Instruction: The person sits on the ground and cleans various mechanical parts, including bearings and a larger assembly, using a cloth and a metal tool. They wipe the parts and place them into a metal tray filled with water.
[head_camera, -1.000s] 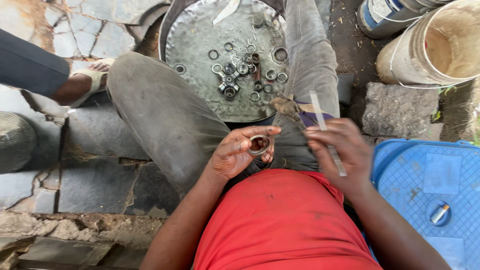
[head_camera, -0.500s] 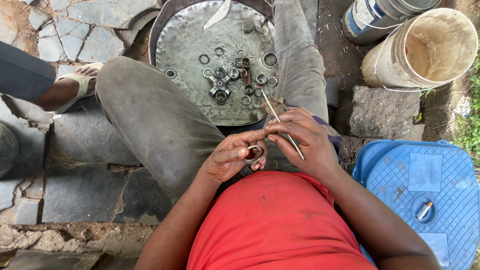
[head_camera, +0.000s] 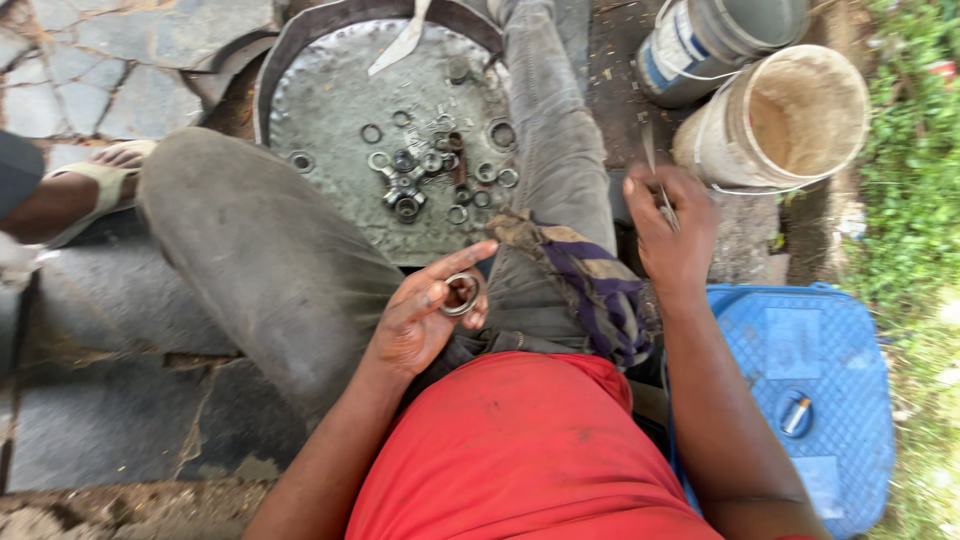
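Two hands, left hand (head_camera: 425, 318) pinching ring (head_camera: 461, 294), right hand (head_camera: 668, 228) pinching rod (head_camera: 655, 170)

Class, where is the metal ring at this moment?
In the head view, the metal ring sits in the left hand, above the lap, just below the round metal tray.

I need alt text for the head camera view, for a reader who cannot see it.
Seen from above, a seated person's left hand holds a metal ring, while the right hand holds a thin metal tool. Ahead lies a round metal tray with rings and small parts; two buckets and a blue crate stand at the right.
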